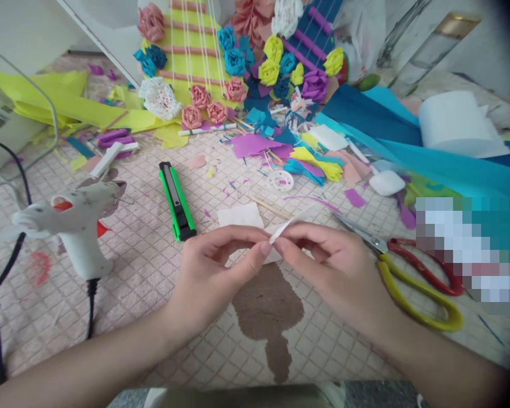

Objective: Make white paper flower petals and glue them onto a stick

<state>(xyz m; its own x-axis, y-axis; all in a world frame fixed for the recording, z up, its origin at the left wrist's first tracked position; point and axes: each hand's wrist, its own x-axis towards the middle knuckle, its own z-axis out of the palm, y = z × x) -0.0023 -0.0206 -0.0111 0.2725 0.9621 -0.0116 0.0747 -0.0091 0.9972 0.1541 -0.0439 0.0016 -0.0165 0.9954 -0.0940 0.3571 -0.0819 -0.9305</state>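
Observation:
Both hands meet over the middle of the table, pinching a small piece of white paper [296,221]. My left hand [221,266] grips its near end between thumb and forefinger. Right beside it, my right hand [335,258] pinches the same paper, whose free part sticks up to the right. A flat white paper piece [239,216] and a thin wooden stick [270,207] lie just beyond the fingers. To the left is a green utility knife [176,204]. Scissors with red and yellow handles [420,289] lie by my right hand.
A white glue gun [80,238] with a black cord stands at left. Paper guitar shapes, one yellow [191,51] and one blue [312,39], with paper roses, are at the back. Colored paper scraps [255,144], a white roll [448,124] and a white ring [280,181] surround them.

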